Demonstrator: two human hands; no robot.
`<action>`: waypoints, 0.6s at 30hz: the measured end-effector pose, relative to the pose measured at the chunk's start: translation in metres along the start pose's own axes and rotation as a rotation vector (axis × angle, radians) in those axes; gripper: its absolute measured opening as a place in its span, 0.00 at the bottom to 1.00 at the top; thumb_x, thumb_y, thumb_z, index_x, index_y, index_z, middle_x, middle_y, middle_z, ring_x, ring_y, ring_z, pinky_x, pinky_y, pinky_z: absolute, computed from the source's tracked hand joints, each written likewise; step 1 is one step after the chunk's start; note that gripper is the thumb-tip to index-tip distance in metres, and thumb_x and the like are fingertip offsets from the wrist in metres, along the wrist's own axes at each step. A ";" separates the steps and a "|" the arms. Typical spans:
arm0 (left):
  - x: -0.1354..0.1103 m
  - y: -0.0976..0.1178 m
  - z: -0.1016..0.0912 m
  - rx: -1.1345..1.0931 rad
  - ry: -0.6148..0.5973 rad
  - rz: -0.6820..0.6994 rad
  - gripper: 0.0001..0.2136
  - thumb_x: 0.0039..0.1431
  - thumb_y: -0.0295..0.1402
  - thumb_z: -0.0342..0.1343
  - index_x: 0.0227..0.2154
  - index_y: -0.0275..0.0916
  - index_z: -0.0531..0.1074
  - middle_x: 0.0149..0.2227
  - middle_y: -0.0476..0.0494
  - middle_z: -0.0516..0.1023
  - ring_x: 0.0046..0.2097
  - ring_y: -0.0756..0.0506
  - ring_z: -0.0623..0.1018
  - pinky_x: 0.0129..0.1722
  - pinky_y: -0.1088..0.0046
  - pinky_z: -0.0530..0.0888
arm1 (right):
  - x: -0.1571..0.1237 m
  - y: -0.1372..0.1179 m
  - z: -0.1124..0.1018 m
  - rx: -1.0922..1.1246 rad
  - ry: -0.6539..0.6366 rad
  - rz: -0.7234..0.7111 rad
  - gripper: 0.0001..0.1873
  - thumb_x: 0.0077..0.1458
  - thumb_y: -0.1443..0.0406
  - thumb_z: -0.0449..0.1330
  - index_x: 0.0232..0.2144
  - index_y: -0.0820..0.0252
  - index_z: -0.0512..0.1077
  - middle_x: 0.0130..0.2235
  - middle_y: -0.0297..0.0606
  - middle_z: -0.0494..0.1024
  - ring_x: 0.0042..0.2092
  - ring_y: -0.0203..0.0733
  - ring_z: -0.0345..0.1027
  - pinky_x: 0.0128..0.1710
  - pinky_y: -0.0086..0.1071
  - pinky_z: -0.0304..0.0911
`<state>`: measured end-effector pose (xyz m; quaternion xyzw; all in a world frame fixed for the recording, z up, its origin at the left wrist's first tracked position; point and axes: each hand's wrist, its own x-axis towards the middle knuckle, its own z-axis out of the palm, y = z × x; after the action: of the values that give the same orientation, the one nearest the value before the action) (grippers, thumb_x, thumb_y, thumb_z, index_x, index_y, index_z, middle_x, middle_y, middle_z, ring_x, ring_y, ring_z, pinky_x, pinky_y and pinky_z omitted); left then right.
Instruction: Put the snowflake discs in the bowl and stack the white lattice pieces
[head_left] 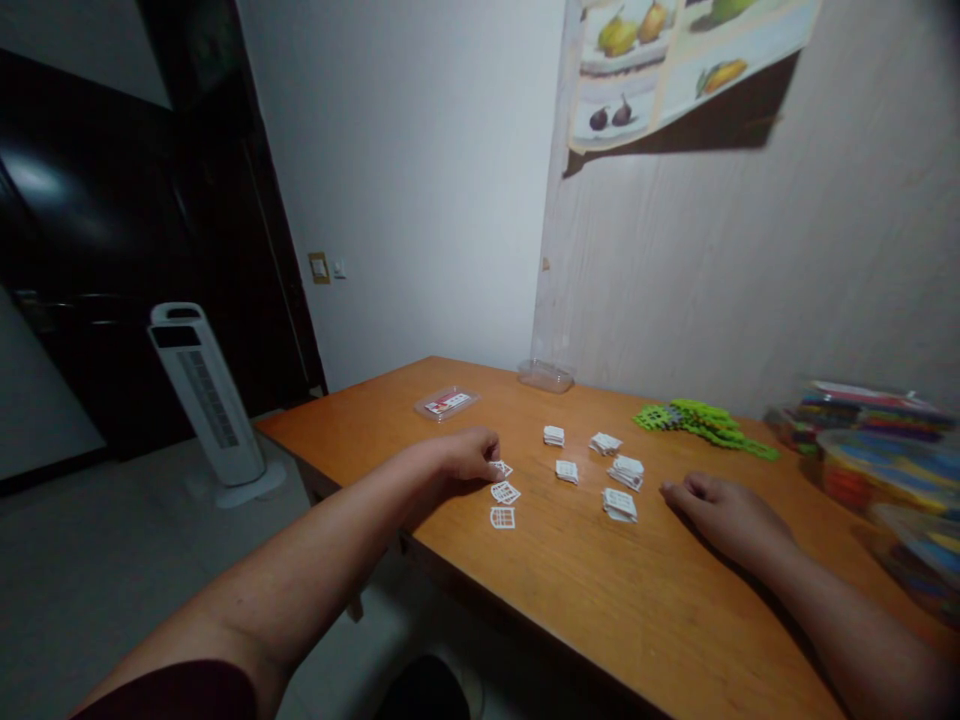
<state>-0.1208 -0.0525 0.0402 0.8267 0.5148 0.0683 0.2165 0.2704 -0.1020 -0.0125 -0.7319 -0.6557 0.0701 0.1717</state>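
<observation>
My left hand (pixel 472 455) is at the left of the table, its fingers closed down on a small white lattice piece (pixel 502 467) shaped like a toy window frame. Just nearer to me lie loose white window pieces (pixel 505 492), and below them another flat white piece (pixel 502 517). Several small stacks of the same white pieces stand to the right, among them a back stack (pixel 553 435) and a front stack (pixel 619 505). My right hand (pixel 709 505) rests on the table beside the front stack, fingers curled in and nothing visible in them.
The wooden table (pixel 555 600) carries a clear plastic lid with a label (pixel 448 402), a clear tray (pixel 546 375) by the wall and green lattice pieces (pixel 697 425). Tubs of coloured pieces (pixel 885 465) line the right side. A white tower fan (pixel 206 390) stands left on the floor.
</observation>
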 end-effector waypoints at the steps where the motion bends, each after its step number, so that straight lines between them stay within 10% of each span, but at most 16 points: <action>1: 0.000 0.000 0.000 0.025 0.009 -0.005 0.13 0.50 0.41 0.62 0.31 0.37 0.70 0.28 0.51 0.72 0.29 0.51 0.68 0.26 0.76 0.60 | 0.000 0.000 0.000 0.001 -0.002 0.000 0.27 0.58 0.42 0.48 0.23 0.55 0.67 0.25 0.36 0.76 0.30 0.44 0.70 0.26 0.32 0.51; 11: 0.007 0.008 -0.001 -0.085 0.142 0.012 0.05 0.50 0.32 0.58 0.27 0.37 0.68 0.26 0.52 0.71 0.28 0.51 0.68 0.26 0.77 0.60 | -0.003 -0.006 -0.004 0.003 0.022 -0.001 0.26 0.58 0.44 0.48 0.22 0.55 0.69 0.26 0.37 0.76 0.29 0.44 0.69 0.25 0.33 0.51; 18: 0.028 0.056 0.007 -0.472 0.216 -0.150 0.02 0.50 0.27 0.55 0.24 0.35 0.71 0.20 0.53 0.68 0.23 0.53 0.66 0.23 0.78 0.59 | -0.002 -0.006 -0.003 -0.014 0.016 0.015 0.25 0.58 0.44 0.48 0.23 0.55 0.68 0.25 0.36 0.76 0.29 0.43 0.69 0.25 0.32 0.49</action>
<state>-0.0591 -0.0506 0.0553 0.7008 0.5644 0.2582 0.3517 0.2651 -0.1043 -0.0075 -0.7386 -0.6492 0.0608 0.1714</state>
